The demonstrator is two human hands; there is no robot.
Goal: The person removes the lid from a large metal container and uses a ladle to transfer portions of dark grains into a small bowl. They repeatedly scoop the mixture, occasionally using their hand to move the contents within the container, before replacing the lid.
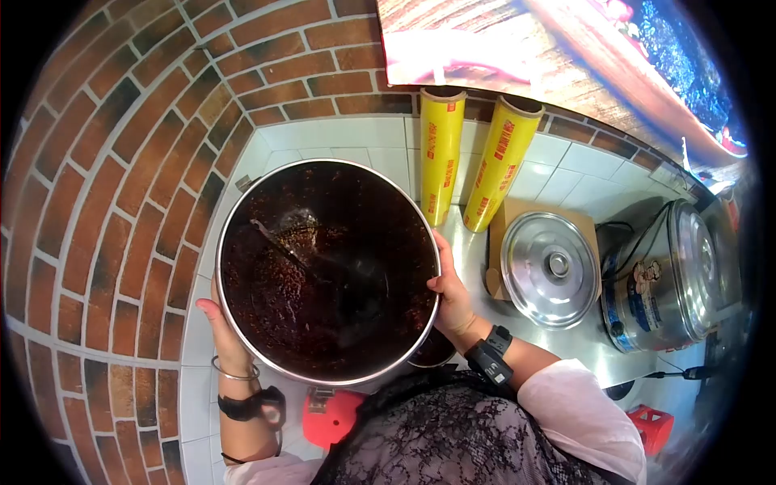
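Brick wall and white tiles surround a big pot [327,271] of dark chili oil, held up at chest height. Left hand [220,327] and right hand [449,295] clamp opposite rims; likely heavy, sloshy, slick.

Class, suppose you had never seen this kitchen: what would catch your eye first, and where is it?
The big steel pot of dark red-brown liquid fills the centre, gripped by the left hand and right hand. Behind it, two yellow rolls lean against the brick wall.
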